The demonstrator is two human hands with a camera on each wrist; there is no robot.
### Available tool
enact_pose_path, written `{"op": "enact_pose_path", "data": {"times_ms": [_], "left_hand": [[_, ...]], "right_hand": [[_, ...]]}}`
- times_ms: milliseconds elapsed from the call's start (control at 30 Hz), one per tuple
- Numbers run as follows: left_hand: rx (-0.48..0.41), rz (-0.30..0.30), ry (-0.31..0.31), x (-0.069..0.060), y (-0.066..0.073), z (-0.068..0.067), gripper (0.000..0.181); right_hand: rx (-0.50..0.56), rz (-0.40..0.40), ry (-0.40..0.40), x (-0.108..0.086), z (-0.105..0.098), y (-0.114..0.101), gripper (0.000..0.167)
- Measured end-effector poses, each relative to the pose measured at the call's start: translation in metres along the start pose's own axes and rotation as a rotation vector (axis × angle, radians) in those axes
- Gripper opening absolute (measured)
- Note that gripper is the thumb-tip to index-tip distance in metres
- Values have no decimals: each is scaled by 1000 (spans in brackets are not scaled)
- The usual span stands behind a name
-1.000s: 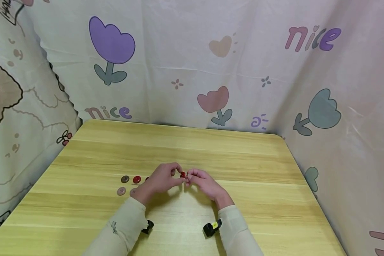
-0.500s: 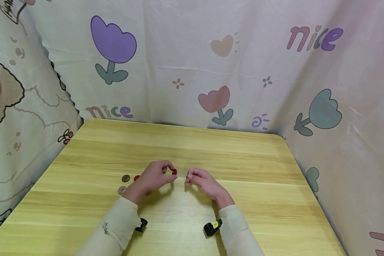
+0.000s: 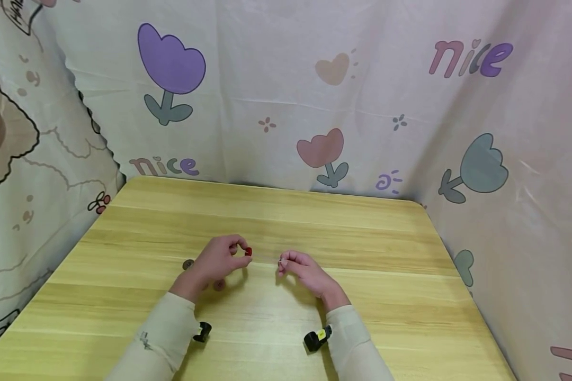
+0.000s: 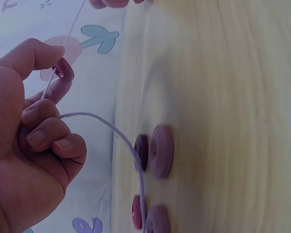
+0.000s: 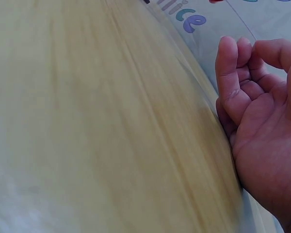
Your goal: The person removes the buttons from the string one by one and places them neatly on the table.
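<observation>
Between thumb and index finger, my left hand (image 3: 214,263) pinches a red button (image 3: 248,252) raised over the table. A thin white string (image 4: 74,25) runs through this button in the left wrist view and stretches towards the other hand. Its slack part (image 4: 117,130) curves down from the curled lower fingers of the left hand. To the right, my right hand (image 3: 307,271) pinches the string (image 5: 240,18) between thumb and fingertips; the very end is too small to make out. Both hands hover apart above the wooden table (image 3: 362,233).
Several loose buttons lie on the table by the left forearm, among them a brown button (image 3: 188,264), a pink button (image 3: 219,284) and a red button (image 4: 137,212). The left arm partly covers them. A patterned cloth (image 3: 248,79) hangs behind the table.
My left hand has moved left, away from the right hand, carrying the red button along the string. More of the loose buttons are covered by it. The right hand has stayed nearly still.
</observation>
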State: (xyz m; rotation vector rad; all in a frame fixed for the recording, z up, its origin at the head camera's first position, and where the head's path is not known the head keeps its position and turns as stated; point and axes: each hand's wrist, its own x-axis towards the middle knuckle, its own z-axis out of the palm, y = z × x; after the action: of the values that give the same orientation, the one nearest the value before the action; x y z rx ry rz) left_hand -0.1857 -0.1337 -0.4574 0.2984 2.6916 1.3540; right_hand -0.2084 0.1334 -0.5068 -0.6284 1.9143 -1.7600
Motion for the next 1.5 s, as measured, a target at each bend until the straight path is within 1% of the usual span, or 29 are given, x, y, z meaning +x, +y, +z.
{"op": "enact_pose_path", "data": {"times_ms": [333, 433, 533, 700, 767, 1000, 1100, 1200, 1500], "left_hand": [[-9, -32, 57, -7, -10, -21, 18], [-6, -44, 66, -9, -12, -27, 19], [-22, -63, 73, -12, -15, -33, 19], [0, -54, 82, -15, -20, -43, 21], [18, -49, 93, -16, -22, -45, 21], [58, -69, 124, -19, -29, -54, 21], [70, -68, 129, -20, -32, -58, 22], [63, -83, 133, -23, -34, -63, 22], [73, -102, 155, -26, -39, -74, 21]], "right_hand": [[12, -4, -3, 1, -1, 2, 17], [15, -9, -5, 1, 0, 2, 18], [8, -9, -4, 1, 0, 2, 18], [-2, -1, -1, 1, -1, 2, 19], [-1, 2, 0, 1, -1, 2, 19], [3, 1, 1, 0, -1, 1, 20], [2, 2, 0, 0, -1, 1, 20], [2, 6, -2, 0, -1, 2, 20], [-6, 0, 3, 0, -1, 1, 19]]}}
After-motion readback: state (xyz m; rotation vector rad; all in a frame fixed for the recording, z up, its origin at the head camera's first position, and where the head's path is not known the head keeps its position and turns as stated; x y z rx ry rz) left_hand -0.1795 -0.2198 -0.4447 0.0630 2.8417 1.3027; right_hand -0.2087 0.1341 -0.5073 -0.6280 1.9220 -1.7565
